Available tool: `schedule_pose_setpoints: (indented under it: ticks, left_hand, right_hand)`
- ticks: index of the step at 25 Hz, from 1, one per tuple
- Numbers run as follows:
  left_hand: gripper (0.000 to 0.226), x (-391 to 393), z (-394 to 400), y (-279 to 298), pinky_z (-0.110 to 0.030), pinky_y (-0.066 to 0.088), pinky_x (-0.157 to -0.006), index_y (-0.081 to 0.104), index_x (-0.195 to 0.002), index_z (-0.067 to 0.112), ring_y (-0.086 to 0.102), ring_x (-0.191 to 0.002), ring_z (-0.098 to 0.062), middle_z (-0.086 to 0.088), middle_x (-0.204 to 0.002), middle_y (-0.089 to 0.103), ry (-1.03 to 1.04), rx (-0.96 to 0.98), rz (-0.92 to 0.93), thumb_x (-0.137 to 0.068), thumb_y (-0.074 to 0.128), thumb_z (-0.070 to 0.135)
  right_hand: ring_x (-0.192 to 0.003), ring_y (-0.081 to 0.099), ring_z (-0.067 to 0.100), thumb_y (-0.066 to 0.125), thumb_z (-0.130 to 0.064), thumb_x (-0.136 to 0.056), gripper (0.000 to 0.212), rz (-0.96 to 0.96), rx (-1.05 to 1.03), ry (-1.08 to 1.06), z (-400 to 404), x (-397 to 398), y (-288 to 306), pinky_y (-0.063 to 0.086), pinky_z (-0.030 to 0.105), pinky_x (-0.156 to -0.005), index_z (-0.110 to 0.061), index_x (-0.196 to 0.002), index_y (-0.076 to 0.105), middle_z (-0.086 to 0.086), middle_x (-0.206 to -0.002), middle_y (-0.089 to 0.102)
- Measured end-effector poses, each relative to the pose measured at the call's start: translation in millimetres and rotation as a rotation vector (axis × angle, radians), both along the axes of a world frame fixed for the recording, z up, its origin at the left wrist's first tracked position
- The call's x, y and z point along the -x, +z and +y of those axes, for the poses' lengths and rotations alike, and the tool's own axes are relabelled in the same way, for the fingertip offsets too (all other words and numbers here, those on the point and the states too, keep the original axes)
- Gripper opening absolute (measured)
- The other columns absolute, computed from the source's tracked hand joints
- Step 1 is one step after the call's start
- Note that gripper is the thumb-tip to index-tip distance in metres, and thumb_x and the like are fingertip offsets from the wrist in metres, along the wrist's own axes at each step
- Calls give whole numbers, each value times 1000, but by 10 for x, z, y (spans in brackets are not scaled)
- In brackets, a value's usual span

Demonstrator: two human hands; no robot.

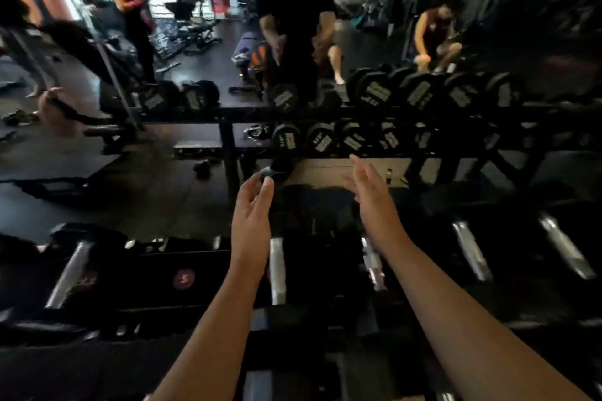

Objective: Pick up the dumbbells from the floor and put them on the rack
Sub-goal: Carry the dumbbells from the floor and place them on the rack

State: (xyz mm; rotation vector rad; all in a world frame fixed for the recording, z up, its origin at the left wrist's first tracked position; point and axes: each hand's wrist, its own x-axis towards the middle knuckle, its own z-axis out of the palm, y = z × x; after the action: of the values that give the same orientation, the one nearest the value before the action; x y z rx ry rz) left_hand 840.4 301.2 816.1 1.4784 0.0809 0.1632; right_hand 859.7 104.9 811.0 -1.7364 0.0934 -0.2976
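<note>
Head view, single entry. Left hand (252, 205): open, fingers loosely curled, holding nothing. Right hand (369, 197): open and flat, palm turned inward, likewise empty. Both hang above the near rack (195, 273), just apart from each other, over a dark gap between two chrome handles. Dumbbells (277, 270): a row rests on this rack beneath the forearms, black heads, bright metal grips running away from the wearer; blur hides any markings beyond a round red label. Whether any dumbbell remains on the floor cannot be told; a small dark item (203, 168) lies on the mat past the rack end, unidentified. Handling, by judgement: dense and rigid, no give; the knurled chrome bar is the place to grip, centred between heads, fingers wrapped fully, since rubber heads offer poor purchase. Surroundings: a mirror (325, 42) behind reflects a second rack row (384, 94), benches and several people. Obstructions: neighbouring heads sit close together, so fingers may pinch when setting one down.
</note>
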Motion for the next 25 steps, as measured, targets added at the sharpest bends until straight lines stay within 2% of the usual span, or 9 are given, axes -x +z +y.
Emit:
schedule_pose_setpoints:
  ticks: [3,6,9,12,15,17,22,25]
  left_hand:
    - [52,511,-1075,117,-24,39,-105,53,-147,30,52,-120,11,20,-134,59,-238,-33,-3,-100,54,53]
    - [46,1194,-2225,213,-23,40,-102,57,-142,29,57,-113,11,22,-126,63,-495,-27,-11,-101,53,50]
    - [48,1899,-3190,293,-27,35,-108,54,-145,30,51,-124,-1,23,-128,59,-705,-1,25,-100,55,49]
    - [46,2663,-4047,396,-24,33,-101,53,-144,32,51,-122,-2,21,-130,57,-927,-51,-13,-101,54,50]
    - [48,3358,-4803,423,-29,35,-104,54,-143,32,53,-119,-3,15,-135,55,-1127,-124,-63,-100,55,53]
    - [54,3727,-5228,360,-30,35,-103,51,-146,31,51,-124,-6,14,-138,53,-1263,-168,-82,-98,57,55]
    - [70,4466,-6068,76,-28,34,-98,41,-154,29,49,-136,-15,3,-150,52,-1581,-338,-109,-94,62,57]
    - [72,4878,-6542,-26,-30,34,-99,37,-157,28,47,-141,-20,-1,-154,48,-1725,-420,-169,-95,62,54]
  right_hand:
    - [-138,50,11,37,-64,-99,64,-7,-40,-200,-1134,933,107,36,30,-114,-31,-154,44,-8,-146,57]
    - [-137,50,14,37,-54,-105,52,-37,-120,-413,-2157,2065,187,36,31,-112,-31,-152,45,-4,-145,56]
    - [-133,54,12,35,-57,-104,50,-45,-77,-626,-2847,3134,264,37,38,-117,-35,-148,48,-4,-143,59]
    - [-130,58,14,35,-53,-106,48,-64,-81,-867,-3401,4236,305,39,36,-113,-32,-147,48,-3,-140,62]
    - [-124,61,13,37,-50,-106,47,-95,-94,-1099,-3826,5239,210,41,37,-113,-28,-145,50,0,-140,62]
    - [-119,62,13,35,-45,-108,42,-98,-118,-1232,-3988,5792,97,44,34,-106,-28,-144,49,3,-141,61]
    - [-128,59,22,36,-42,-109,40,-105,-229,-1485,-4216,6800,-380,48,27,-94,-28,-145,48,6,-141,59]
    - [-133,56,24,39,-42,-108,43,-112,-287,-1627,-4339,7187,-636,47,30,-98,-26,-147,48,7,-147,56]
